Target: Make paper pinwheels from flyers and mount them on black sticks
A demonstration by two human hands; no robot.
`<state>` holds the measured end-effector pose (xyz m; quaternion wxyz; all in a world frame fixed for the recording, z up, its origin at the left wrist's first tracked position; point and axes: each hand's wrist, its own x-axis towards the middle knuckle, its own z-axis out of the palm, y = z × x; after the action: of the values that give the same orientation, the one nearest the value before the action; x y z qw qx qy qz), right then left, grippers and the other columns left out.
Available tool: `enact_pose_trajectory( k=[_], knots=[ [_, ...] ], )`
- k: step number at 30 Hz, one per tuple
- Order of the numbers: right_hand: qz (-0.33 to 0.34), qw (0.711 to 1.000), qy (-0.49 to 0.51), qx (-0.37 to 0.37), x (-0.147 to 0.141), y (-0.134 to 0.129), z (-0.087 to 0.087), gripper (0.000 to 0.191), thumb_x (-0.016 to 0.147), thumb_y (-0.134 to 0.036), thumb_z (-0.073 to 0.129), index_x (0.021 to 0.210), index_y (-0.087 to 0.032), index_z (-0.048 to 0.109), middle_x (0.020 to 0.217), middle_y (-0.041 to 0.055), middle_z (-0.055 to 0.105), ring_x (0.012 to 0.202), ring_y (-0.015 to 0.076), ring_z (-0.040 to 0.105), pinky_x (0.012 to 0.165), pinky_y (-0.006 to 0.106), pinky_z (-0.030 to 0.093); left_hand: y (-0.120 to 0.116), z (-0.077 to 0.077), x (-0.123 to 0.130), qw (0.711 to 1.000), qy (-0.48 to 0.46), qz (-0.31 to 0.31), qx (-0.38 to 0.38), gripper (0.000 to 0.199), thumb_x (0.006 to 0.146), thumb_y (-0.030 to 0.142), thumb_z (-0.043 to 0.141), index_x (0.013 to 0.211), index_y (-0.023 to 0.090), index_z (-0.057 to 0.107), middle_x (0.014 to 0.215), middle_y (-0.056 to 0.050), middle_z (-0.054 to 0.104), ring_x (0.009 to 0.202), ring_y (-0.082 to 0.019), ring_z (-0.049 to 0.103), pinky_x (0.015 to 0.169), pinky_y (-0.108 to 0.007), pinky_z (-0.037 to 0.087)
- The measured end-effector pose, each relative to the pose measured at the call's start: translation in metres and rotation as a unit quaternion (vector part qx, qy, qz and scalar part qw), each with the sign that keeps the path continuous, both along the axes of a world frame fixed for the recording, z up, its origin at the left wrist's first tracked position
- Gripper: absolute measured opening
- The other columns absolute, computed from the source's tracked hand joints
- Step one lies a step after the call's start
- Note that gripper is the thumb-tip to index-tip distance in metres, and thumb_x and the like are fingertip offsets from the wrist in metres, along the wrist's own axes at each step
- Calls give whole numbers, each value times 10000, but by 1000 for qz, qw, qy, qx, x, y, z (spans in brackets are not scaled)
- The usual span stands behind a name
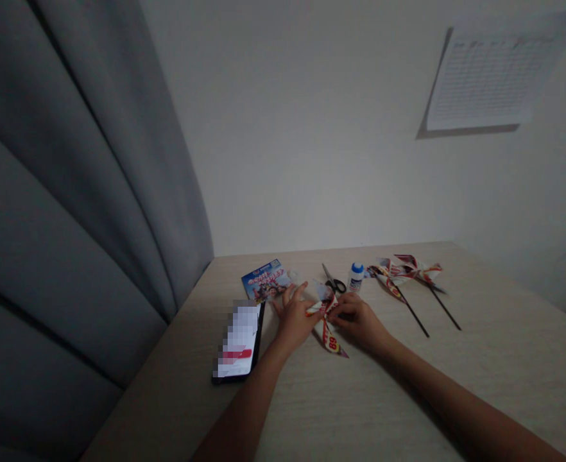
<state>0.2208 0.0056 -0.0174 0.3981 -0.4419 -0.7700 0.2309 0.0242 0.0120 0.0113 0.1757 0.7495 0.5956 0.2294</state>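
Observation:
A folded paper pinwheel (330, 339) with red, white and yellow print lies on the table between my hands. My left hand (295, 319) rests at its left side, fingers spread, the thumb against the paper. My right hand (357, 321) is closed at the pinwheel's middle, thumb and fingertips pinched on the paper. Just behind my right hand stands a glue bottle (355, 278) with a blue cap. Black-handled scissors (335, 284) lie behind the pinwheel.
Two pinwheels on dark sticks, one (393, 277) nearer and one (420, 271) further right, lie on the table (499, 359). A colourful printed leaflet (266, 277) is at the back left. A phone (239, 343) lies left of my left forearm. A grey curtain (95, 192) hangs left.

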Motion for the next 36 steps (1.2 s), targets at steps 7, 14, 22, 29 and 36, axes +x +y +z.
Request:
enact_pose_trajectory(
  k=[7, 14, 22, 29, 36],
  knots=[
    [-8, 1000, 8, 4, -1, -2, 5, 115, 846, -275, 690, 808, -224, 786, 908, 71, 696, 920, 221, 601, 868, 372, 457, -2, 5, -1, 1000, 3, -7, -20, 220, 841, 366, 680, 1029, 296, 768, 1579, -31, 381, 1482, -361, 193, 1146, -711, 25],
    [-10, 1000, 1, 7, -1, -2, 5, 101, 838, -262, 700, 806, -225, 789, 905, 70, 694, 932, 228, 597, 866, 374, 451, -2, 4, -1, 999, 6, -14, -37, 197, 798, 381, 729, 971, 302, 779, 1580, -10, 374, 1483, -391, 170, 1113, -763, 30],
    [-19, 1000, -5, 11, -2, -2, 6, 100, 841, -274, 701, 822, -236, 792, 912, 76, 696, 946, 239, 581, 866, 390, 446, -1, 4, 1, 999, 5, -9, -40, 223, 795, 367, 736, 997, 280, 771, 1580, -29, 376, 1482, -377, 180, 1119, -752, 38],
    [-30, 999, -4, 36, -3, 0, 3, 108, 841, -268, 684, 769, -218, 747, 839, 61, 693, 908, 228, 589, 870, 385, 442, 0, 3, 3, 999, 3, -8, -40, 203, 797, 346, 728, 988, 289, 768, 1577, -24, 383, 1484, -359, 182, 1132, -731, 21],
    [-81, 994, 68, -35, -5, 1, -8, 251, 756, -307, 733, 899, -212, 551, 841, 23, 658, 740, 176, 615, 665, 291, 486, 0, 4, 3, 999, -5, -8, -40, 208, 831, 388, 697, 994, 275, 761, 1575, -35, 386, 1482, -355, 192, 1112, -753, 39]
  ],
)
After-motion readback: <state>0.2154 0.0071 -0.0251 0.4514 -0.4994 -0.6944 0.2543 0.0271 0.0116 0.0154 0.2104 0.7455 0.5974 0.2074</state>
